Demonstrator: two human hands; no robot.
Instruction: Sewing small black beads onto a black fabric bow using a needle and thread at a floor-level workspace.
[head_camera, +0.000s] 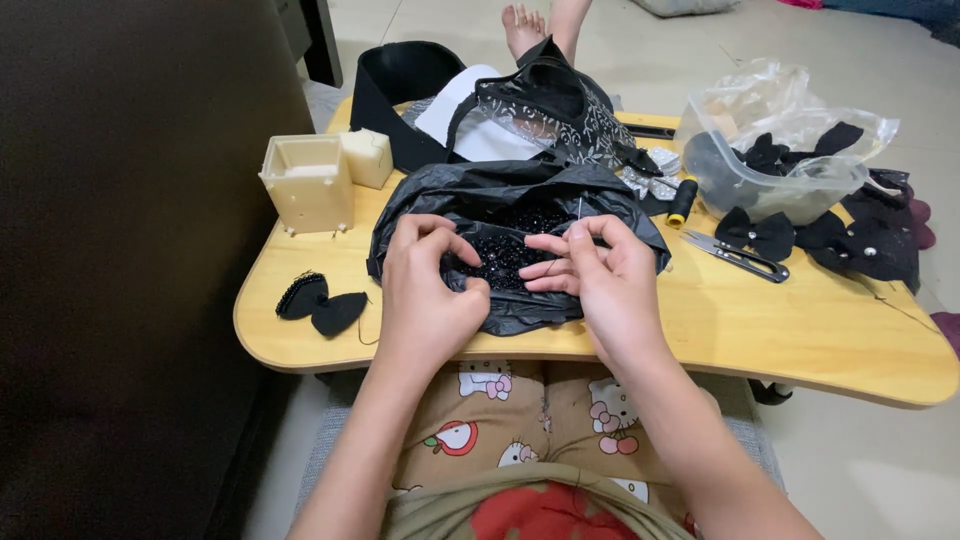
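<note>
An open black plastic bag (455, 195) lies on the wooden lap table (800, 330), holding a heap of small black beads (505, 250). My left hand (425, 290) rests on the bag's near left edge, its fingertips pinched over the beads. My right hand (595, 270) is at the bag's right side, thumb and forefinger pinched on a thin needle (579, 210) that points up, its other fingers stretched toward the beads. Whether the left fingers hold a bead is too small to tell.
A black fabric bow (320, 305) lies at the table's left. A cream plastic box (308, 182) stands behind it. Thread snips (735, 255), a black thread spool (683, 200), more black bows (850, 240) and a clear tub (780, 160) sit right. Someone's bare foot (522, 25) shows beyond.
</note>
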